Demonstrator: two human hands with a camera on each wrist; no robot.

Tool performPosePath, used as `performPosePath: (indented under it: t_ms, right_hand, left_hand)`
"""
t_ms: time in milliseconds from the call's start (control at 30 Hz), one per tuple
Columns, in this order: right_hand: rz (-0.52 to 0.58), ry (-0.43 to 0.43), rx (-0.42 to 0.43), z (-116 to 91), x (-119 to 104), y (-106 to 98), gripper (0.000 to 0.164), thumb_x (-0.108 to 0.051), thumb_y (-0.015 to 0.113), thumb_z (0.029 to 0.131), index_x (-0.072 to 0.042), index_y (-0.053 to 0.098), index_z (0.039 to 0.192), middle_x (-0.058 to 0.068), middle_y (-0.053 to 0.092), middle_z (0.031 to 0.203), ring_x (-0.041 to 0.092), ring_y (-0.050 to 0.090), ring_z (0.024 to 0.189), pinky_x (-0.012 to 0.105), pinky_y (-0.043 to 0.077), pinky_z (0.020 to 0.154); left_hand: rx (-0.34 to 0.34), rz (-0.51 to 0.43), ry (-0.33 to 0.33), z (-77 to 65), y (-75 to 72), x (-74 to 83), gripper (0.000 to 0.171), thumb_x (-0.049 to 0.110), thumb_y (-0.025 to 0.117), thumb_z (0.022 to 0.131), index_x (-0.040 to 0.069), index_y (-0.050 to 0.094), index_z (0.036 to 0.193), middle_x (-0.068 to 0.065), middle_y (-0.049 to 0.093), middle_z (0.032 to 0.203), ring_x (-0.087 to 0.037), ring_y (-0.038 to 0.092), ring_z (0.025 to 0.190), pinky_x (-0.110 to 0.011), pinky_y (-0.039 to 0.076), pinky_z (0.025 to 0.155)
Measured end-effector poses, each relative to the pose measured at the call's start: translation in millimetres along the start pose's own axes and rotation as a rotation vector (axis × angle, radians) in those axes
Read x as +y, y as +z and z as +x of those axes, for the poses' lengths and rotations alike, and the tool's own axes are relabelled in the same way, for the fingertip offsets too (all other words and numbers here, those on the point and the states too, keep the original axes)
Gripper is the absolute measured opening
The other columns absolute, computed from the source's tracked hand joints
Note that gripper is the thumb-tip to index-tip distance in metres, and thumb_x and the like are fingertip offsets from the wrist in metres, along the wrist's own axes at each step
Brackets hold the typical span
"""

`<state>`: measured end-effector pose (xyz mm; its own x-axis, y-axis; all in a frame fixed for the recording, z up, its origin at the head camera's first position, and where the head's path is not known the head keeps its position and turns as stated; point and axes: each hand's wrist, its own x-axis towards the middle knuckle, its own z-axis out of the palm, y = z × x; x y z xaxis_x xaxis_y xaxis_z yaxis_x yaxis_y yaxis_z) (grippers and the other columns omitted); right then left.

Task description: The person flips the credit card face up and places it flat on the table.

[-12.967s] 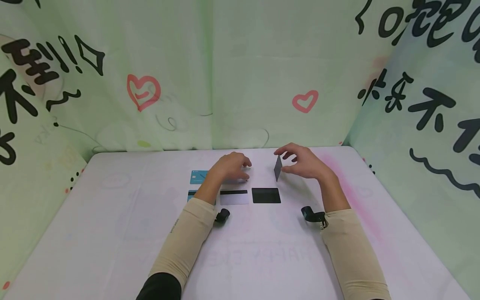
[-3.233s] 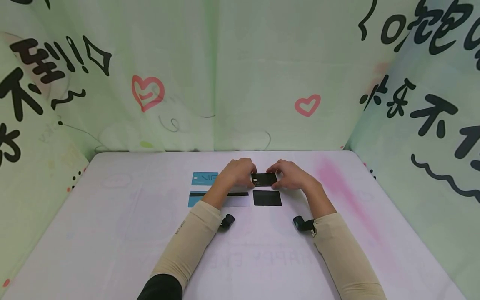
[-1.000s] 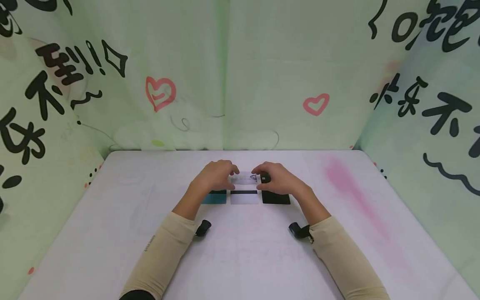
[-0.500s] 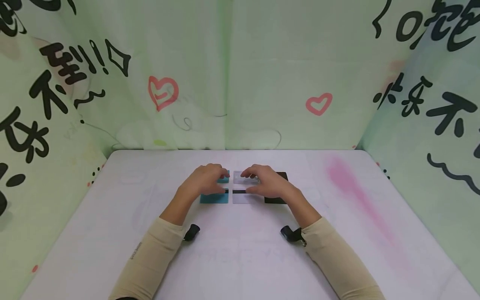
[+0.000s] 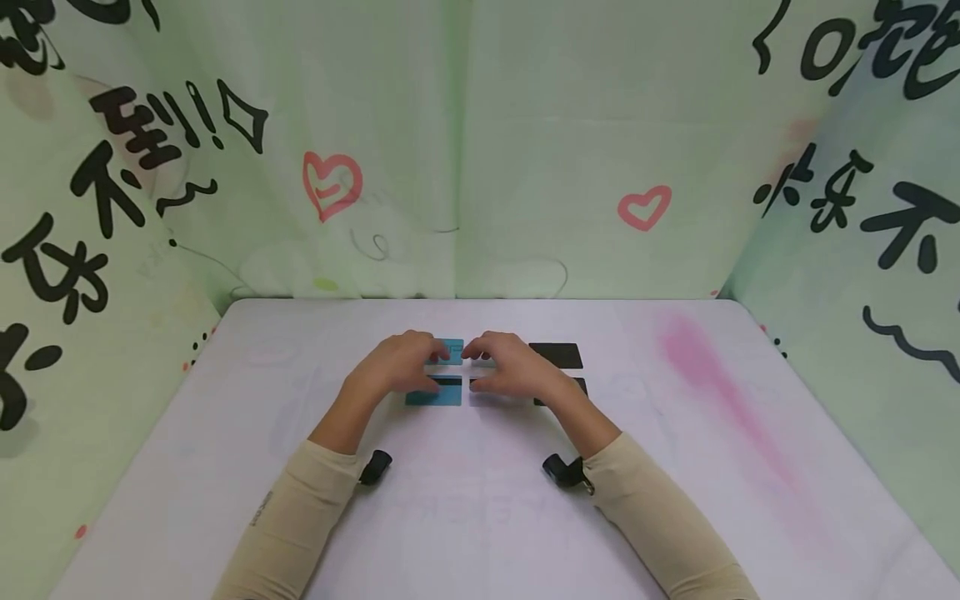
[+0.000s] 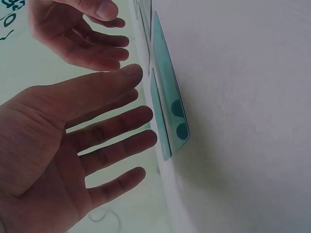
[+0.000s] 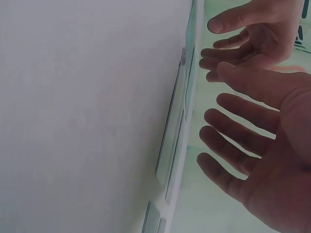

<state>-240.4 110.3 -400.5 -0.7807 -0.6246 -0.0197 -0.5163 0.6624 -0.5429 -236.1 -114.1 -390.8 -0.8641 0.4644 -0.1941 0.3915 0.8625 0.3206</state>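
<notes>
Both hands hover over two rows of cards on the table. Left hand (image 5: pixel 393 365) is over the blue cards at the left end, its fingers spread and holding nothing. Beside its fingertips show a blue card (image 5: pixel 452 351) in the far row and a blue card with a dark stripe (image 5: pixel 441 397) in the near row. Right hand (image 5: pixel 517 367) covers most of the pale middle cards, fingers relaxed and parted. To its right lie a black card (image 5: pixel 558 355) and a second black card, partly hidden by the wrist. In the left wrist view, the blue-green card (image 6: pixel 167 73) lies just past the fingertips.
The white table (image 5: pixel 480 500) ends at a pale green curtain (image 5: pixel 540 150) with hearts and black lettering. Similar cloth walls stand at the left and right. A small black camera (image 5: pixel 375 468) on the left wrist and another (image 5: pixel 562 471) on the right jut inward.
Earlier my right hand held a dark card upright; it then lay flat between both hands at the far row's right end. Since then both hands have moved left, over the pale and blue cards.
</notes>
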Motion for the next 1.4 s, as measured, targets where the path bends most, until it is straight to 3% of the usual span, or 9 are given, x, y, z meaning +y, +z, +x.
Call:
performPosePath:
  t_ms: [300, 733, 1100, 1400]
  right_hand:
    - [-0.054, -0.016, -0.031, 8.1, -13.6, 8.1, 0.046, -0.016, 0.083, 0.086, -0.001, 0.07, 0.127, 0.012, 0.071, 0.119, 0.029, 0.065, 0.113, 0.044, 0.052, 0.1]
    - [-0.145, 0.0, -0.062, 14.6, -26.7, 14.1, 0.049, -0.02, 0.085, 0.085, -0.005, 0.071, 0.129, 0.011, 0.069, 0.12, 0.025, 0.057, 0.105, 0.041, 0.048, 0.094]
    - [-0.157, 0.025, -0.093, 13.8, -26.5, 20.6, 0.052, -0.021, 0.088, 0.083, -0.004, 0.071, 0.129, 0.011, 0.067, 0.116, 0.023, 0.055, 0.101, 0.038, 0.05, 0.091]
    - [-0.194, 0.012, -0.098, 13.0, -24.6, 20.9, 0.05, -0.022, 0.088, 0.083, -0.005, 0.072, 0.127, 0.009, 0.067, 0.118, 0.024, 0.057, 0.109, 0.041, 0.05, 0.099]
  left_hand:
    - [-0.006, -0.024, 0.001, -7.1, -2.8, -9.0, 0.049, 0.023, 0.087, 0.085, 0.009, 0.071, 0.129, -0.007, 0.073, 0.118, -0.024, 0.065, 0.113, -0.046, 0.055, 0.098]
    - [-0.024, -0.015, 0.005, -15.4, -6.3, -18.6, 0.052, 0.021, 0.092, 0.078, 0.008, 0.072, 0.124, -0.008, 0.072, 0.113, -0.024, 0.065, 0.106, -0.045, 0.055, 0.092]
    - [-0.075, -0.011, -0.027, -14.7, -4.7, -15.5, 0.058, 0.023, 0.094, 0.075, 0.008, 0.071, 0.127, -0.01, 0.07, 0.118, -0.024, 0.064, 0.105, -0.043, 0.055, 0.094]
    - [-0.067, 0.029, -0.018, -11.0, -1.4, -13.0, 0.055, 0.02, 0.094, 0.076, 0.007, 0.072, 0.125, -0.007, 0.07, 0.109, -0.02, 0.062, 0.097, -0.04, 0.055, 0.09]
